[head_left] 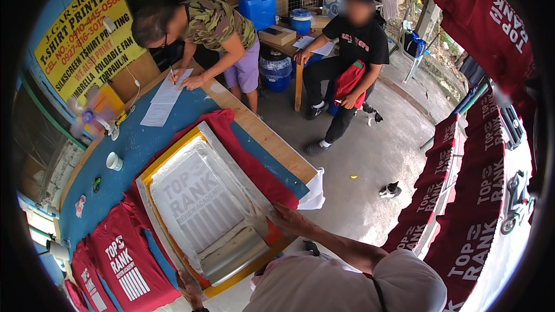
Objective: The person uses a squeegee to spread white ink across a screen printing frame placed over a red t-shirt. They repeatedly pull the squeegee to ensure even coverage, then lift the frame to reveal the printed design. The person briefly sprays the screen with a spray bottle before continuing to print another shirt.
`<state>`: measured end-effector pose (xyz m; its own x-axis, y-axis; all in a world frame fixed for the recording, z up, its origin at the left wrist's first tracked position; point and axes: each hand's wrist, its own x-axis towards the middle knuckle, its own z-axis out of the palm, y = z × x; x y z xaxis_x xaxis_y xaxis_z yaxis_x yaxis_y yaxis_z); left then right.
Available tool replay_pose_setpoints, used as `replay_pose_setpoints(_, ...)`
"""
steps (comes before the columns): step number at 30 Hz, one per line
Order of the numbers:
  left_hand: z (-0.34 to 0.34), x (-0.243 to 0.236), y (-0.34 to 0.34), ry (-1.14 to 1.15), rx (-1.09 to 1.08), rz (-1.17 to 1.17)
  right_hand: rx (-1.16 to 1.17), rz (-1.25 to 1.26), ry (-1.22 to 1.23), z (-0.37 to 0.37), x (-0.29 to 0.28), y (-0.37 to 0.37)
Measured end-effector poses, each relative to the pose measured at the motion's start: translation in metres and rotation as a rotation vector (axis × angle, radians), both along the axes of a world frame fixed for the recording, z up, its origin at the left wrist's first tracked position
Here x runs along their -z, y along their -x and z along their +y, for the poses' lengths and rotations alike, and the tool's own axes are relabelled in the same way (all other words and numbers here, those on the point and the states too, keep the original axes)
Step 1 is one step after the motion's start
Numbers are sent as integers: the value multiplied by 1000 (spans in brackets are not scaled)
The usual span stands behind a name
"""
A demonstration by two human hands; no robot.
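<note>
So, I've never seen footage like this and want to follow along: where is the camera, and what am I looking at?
There's no machine, just a person at work. This single picture comes from a wide, round-looking camera worn on their head, looking down, so straight edges bend near the rim.

Their left hand is at the lower-left corner of a big frame; their right hand is on its right edge. Fingers are partly hidden, so how firm the grip is can't be told. Inside the frame is a pale sheet with a grey design.

The frame lies over red cloth on a blue table. Nearby are printed red shirts and a white cup.
</note>
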<state>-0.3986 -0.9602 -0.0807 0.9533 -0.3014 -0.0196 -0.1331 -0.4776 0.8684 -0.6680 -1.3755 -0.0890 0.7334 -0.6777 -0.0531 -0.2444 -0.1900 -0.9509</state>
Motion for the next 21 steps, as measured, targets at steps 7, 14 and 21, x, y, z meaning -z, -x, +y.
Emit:
replay_pose_setpoints(7,22,24,-6,109,-22,50,-38,37,221,2,4,2)
replay_pose_setpoints(14,32,12,-20,-90,40,134,-29,-176,203,-3,33,5)
replay_pose_setpoints(21,-48,-76,62,-335,458,-491,-107,-257,215,4,24,26)
